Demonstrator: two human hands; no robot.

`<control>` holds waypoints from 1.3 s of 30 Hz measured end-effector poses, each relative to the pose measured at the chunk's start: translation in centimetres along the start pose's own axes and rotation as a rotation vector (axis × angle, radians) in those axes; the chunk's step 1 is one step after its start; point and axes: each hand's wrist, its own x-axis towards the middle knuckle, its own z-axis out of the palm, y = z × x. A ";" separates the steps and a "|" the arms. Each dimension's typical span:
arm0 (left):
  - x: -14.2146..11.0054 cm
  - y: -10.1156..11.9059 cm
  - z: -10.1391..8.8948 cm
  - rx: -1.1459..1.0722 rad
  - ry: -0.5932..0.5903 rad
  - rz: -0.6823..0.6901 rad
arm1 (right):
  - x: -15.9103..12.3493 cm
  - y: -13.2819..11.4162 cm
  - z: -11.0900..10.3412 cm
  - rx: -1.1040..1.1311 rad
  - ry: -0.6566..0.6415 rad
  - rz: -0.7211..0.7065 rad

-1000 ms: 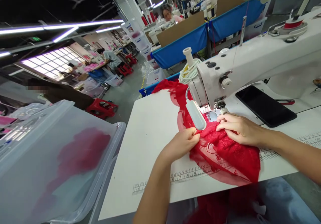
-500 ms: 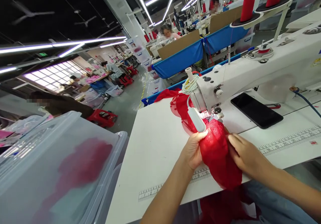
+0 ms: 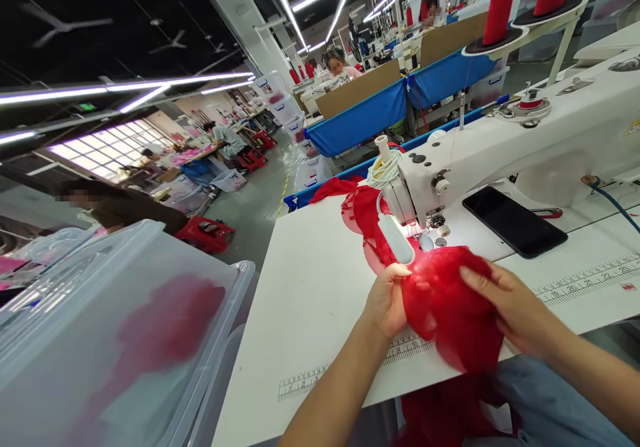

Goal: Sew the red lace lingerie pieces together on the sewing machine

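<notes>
Sheer red fabric (image 3: pixel 450 307) bunches in front of the white sewing machine (image 3: pixel 480 153); part of it drapes over the table's front edge. My left hand (image 3: pixel 389 303) pinches its left side, thumb on top, just below the small lamp (image 3: pixel 395 239). On the right side, my right hand (image 3: pixel 505 297) grips the cloth between thumb and fingers. More red cloth trails behind the needle area to the far table edge. Both hands are close to the presser foot, and whether the cloth lies under it I cannot tell.
A black phone (image 3: pixel 515 221) lies on the machine bed, with red-handled scissors partly behind it. Red thread cones (image 3: pixel 501 7) stand above. At left is a translucent plastic bin (image 3: pixel 100 340) with red cloth inside. Printed rulers run along the white table (image 3: pixel 290 300). Several people sit farther off.
My right hand has moved right and slightly up, spreading the red fabric wider and away from the presser foot. My left hand stays nearly in place. The view shifts slightly.
</notes>
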 end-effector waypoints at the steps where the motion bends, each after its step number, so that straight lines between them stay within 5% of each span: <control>1: 0.0 -0.2 -0.1 -0.015 0.005 -0.056 | 0.5 -0.7 -0.3 0.083 0.040 0.033; 3: -0.1 -0.7 -0.2 -0.011 0.000 -0.144 | 1.8 -2.4 -1.1 0.144 0.002 0.110; 9: -0.2 -2.4 -0.5 0.113 -0.152 -0.296 | 4.8 -5.3 -2.4 -0.055 -0.382 0.264; 12: 0.2 -2.5 -0.5 0.139 -0.096 -0.137 | 6.0 -5.2 -2.7 -0.379 -0.550 0.257; 13: 0.4 -2.4 -0.4 0.151 -0.034 -0.015 | 6.3 -5.1 -2.9 -0.534 -0.501 0.183; 15: 0.7 -2.0 -0.3 0.196 0.088 0.200 | 6.6 -4.8 -3.3 -0.856 -0.189 -0.099; 17: 1.0 -1.7 -0.2 0.251 0.148 0.285 | 6.0 -4.4 -3.5 -1.077 0.146 -0.408; 18: 1.0 -1.6 -0.1 0.271 0.147 0.283 | 5.3 -4.0 -3.6 -1.137 0.212 -0.515; 22: 1.0 -1.9 0.1 0.341 0.047 0.259 | 2.3 -1.5 -3.6 -1.288 0.119 -0.630; 27: 0.8 -2.6 0.1 0.334 0.017 0.241 | 1.5 1.4 -4.1 -1.357 0.225 -0.726; 32: 0.6 -2.3 0.3 0.275 -0.087 0.173 | 1.9 0.8 -3.9 -1.345 0.246 -1.009; 39: 1.5 -1.7 0.1 0.107 0.026 0.117 | 2.0 0.9 -3.0 -1.385 0.193 -1.099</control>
